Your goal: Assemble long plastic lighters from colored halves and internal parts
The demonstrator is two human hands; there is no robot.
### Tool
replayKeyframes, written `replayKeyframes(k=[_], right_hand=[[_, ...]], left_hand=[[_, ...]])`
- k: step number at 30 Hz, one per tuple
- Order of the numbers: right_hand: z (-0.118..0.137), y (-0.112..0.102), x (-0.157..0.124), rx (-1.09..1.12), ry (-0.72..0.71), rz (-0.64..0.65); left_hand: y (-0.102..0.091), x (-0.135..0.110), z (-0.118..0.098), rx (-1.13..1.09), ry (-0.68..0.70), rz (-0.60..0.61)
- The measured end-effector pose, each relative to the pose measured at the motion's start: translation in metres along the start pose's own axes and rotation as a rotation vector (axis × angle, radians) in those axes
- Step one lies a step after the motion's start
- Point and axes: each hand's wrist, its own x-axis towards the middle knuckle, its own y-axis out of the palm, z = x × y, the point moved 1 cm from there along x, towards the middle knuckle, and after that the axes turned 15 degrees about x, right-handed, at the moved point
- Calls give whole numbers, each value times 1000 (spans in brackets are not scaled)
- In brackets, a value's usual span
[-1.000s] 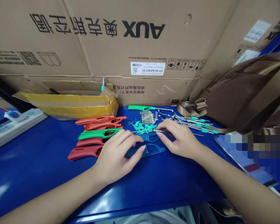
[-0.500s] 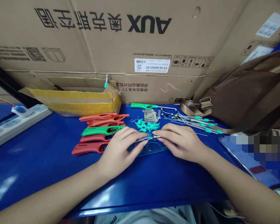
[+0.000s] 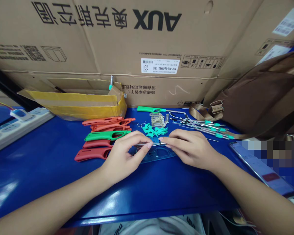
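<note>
My left hand [image 3: 124, 151] pinches a thin rod-like piece with thumb and forefinger. My right hand [image 3: 192, 147] pinches the end of a small metal tube [image 3: 162, 143], in line with the left fingertips. The two hands are a short gap apart, and whether they grip one joined part I cannot tell. Below the fingers lies a see-through blue lighter shell [image 3: 159, 154] on the table. Small teal plastic pieces [image 3: 154, 130] lie just beyond the fingertips. Left of my left hand are red lighter shells [image 3: 91, 154] and a green one [image 3: 98, 135].
Behind are clear small parts [image 3: 157, 120], a green lighter [image 3: 149, 109], and metal tubes with wires [image 3: 210, 128]. A yellow-taped box [image 3: 83, 111] and power strip [image 3: 24, 125] stand left. A brown bag [image 3: 257, 98] and phone [image 3: 262, 169] are right.
The loose pale wires between my hands have given way to a straight rod-like piece held in line with the right fingertips. My left fingers have shifted slightly left and up.
</note>
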Motion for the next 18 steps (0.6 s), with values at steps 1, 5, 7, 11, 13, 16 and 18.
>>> replayKeyframes(k=[1, 5, 7, 11, 13, 16, 18], right_hand=[[0, 0, 0, -2, 4, 5], [0, 0, 0, -8, 10, 18], [0, 0, -1, -4, 18, 33], [0, 1, 0, 24, 26, 49], [0, 1, 1, 29, 18, 45], [0, 2, 1, 19, 18, 47], [0, 2, 0, 0, 24, 63]], left_hand=[[0, 0, 0, -1, -3, 2], [-1, -1, 0, 17, 15, 9], [-1, -2, 0, 32, 19, 13], [-3, -2, -2, 52, 34, 24], [-4, -2, -3, 56, 47, 29], [-4, -2, -3, 70, 71, 36], [-5, -2, -3, 87, 96, 42]])
